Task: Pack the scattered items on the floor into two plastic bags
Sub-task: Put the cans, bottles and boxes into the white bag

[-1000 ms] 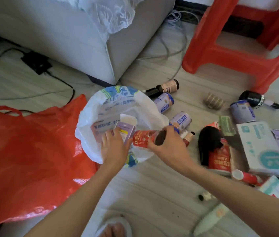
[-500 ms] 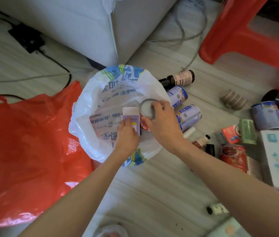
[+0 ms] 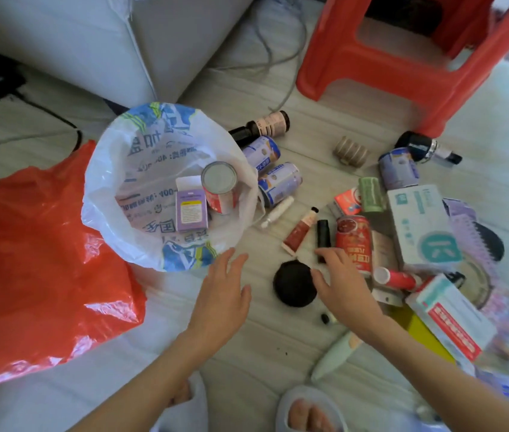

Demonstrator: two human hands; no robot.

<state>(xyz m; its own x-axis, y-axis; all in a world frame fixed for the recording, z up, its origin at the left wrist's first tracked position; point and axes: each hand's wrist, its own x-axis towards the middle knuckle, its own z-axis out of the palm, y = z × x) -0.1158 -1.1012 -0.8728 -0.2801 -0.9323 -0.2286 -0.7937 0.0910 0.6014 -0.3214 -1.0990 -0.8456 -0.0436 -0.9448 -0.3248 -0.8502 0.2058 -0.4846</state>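
Both hands have left the white bag, fingers spread, right hand seemingly touching a blurred black tube

The white bag bears upside-down Chinese print and "100-"; other labels are blurred.

Soft daylight, glare on red bag, blurred, warped edges.

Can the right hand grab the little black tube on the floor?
Probably yes. The right hand is open, its fingertips at the black tube, with nothing lying over the tube.
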